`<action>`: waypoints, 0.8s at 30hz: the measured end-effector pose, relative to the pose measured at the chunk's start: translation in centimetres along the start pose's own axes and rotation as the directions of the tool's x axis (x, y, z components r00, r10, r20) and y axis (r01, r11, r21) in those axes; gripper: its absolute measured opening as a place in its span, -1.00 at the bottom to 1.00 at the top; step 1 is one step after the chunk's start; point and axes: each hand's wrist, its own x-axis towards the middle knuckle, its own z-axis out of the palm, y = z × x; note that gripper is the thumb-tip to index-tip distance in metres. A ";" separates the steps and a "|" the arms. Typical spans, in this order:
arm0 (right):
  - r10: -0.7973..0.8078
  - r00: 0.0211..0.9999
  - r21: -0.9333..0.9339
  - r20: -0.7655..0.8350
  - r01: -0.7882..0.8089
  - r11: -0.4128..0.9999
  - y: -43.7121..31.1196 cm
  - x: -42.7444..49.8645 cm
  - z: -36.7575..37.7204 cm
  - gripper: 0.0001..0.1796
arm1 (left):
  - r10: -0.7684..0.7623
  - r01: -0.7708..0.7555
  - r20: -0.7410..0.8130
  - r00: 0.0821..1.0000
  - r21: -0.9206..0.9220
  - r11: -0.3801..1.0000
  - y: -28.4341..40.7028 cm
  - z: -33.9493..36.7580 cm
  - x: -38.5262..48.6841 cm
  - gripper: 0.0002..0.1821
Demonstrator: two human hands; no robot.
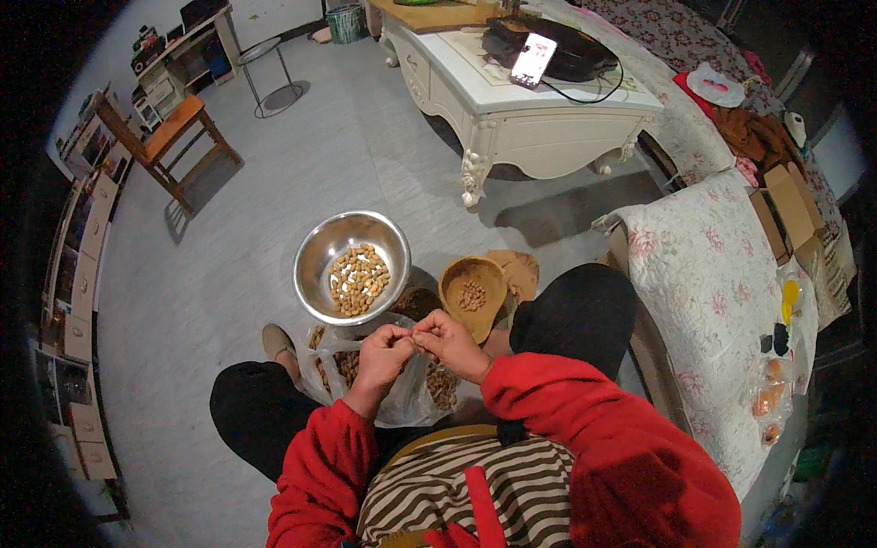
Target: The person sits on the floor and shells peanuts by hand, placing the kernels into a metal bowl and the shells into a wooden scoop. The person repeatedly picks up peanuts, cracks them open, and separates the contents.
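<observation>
My left hand (384,357) and my right hand (449,342) meet at the fingertips above a translucent plastic bag (404,401). Both sets of fingers are pinched together; whatever may be between them is too small to make out. Unshelled peanuts and loose shells (442,385) show in the bag. Beyond my left hand, a stainless steel basin (308,250) holds many unshelled peanuts (357,279). Just past my right hand, a tan scoop-shaped bowl (453,277) contains shelled peanut kernels (472,296). Between basin and bowl sits a dark container (416,303), partly hidden.
A white carved coffee table (548,133) stands ahead, bearing a lit phone (533,60) and a black electric pan (582,55). At right is a sofa with a floral cover (692,301). A wooden chair (175,133) and a round stool (260,49) stand further left.
</observation>
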 end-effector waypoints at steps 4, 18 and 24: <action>0.017 1.000 -0.027 -0.024 -0.017 0.999 -0.4 -0.3 0.4 -0.87 | 0.073 -0.071 -0.032 0.997 0.060 0.996 -0.6 0.1 0.2 -0.90; -0.049 0.996 -0.048 -0.079 0.045 0.998 0.2 -0.4 0.9 -0.83 | 0.026 -0.027 -0.043 0.999 -0.018 0.999 -0.7 0.2 0.3 -0.92; 0.003 1.000 0.101 -0.012 -0.002 0.995 0.2 -0.4 0.6 -0.83 | -0.077 0.080 0.025 0.997 -0.139 0.987 0.1 0.0 -0.1 -0.92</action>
